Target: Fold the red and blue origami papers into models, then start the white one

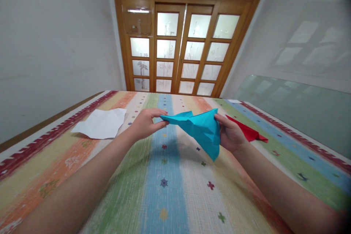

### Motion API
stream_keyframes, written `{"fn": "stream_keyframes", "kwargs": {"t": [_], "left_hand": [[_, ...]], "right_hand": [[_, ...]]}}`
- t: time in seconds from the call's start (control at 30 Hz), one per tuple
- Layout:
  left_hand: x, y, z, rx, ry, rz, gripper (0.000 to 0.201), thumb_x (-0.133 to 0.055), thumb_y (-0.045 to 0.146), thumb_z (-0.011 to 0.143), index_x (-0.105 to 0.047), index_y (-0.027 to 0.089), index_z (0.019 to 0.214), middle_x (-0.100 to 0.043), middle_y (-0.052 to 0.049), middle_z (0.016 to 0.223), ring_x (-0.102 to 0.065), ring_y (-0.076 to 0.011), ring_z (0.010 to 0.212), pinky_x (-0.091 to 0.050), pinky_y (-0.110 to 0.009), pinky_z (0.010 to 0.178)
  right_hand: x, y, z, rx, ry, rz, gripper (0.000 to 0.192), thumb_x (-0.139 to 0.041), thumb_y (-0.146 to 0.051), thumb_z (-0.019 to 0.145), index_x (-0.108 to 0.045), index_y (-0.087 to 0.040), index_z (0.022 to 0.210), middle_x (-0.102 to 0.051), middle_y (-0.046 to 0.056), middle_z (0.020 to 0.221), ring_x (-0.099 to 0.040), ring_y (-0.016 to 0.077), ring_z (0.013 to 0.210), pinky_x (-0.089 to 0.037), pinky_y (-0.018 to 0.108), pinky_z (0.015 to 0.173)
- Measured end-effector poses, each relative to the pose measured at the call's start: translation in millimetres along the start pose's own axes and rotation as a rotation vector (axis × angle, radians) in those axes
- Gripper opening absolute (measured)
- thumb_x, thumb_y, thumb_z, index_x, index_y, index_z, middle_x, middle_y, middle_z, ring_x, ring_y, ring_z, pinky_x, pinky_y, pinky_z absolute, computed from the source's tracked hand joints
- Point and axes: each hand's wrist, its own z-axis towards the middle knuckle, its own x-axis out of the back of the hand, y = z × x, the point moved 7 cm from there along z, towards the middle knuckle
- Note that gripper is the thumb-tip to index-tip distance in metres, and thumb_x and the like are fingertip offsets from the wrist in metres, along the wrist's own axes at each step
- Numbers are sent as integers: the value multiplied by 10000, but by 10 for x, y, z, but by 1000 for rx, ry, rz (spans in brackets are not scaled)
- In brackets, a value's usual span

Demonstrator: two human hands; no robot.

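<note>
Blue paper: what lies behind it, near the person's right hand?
Behind the blue paper and right hand, a red paper lies on the striped cloth. Its near end is covered by the hand.

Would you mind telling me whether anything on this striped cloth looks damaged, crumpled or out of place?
Nothing looks spilled or broken. The white paper lying to the left is creased with an uneven outline, not a flat sheet. The red paper is partly hidden behind the right hand. Both hands, left hand included, hold the folded blue paper above the cloth.

Turquoise folded paper [201,128], creased and pointed, aloft over the striped cloth, 1 tip leftward, another hanging down.
</note>
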Motion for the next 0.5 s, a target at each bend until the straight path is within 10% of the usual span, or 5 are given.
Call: {"fn": "stream_keyframes", "kwargs": {"t": [0.5], "left_hand": [[81,-233,39,333,202,-521,292,-708,414,820,-660,158,952,-695,-36,841,-626,-156,710,-495,-251,613]], "right_hand": [[-264,-239,-129,276,-2,-162,122,-762,-305,816,-692,-246,897,-727,-27,823,-660,140,690,-560,232,640]]}}
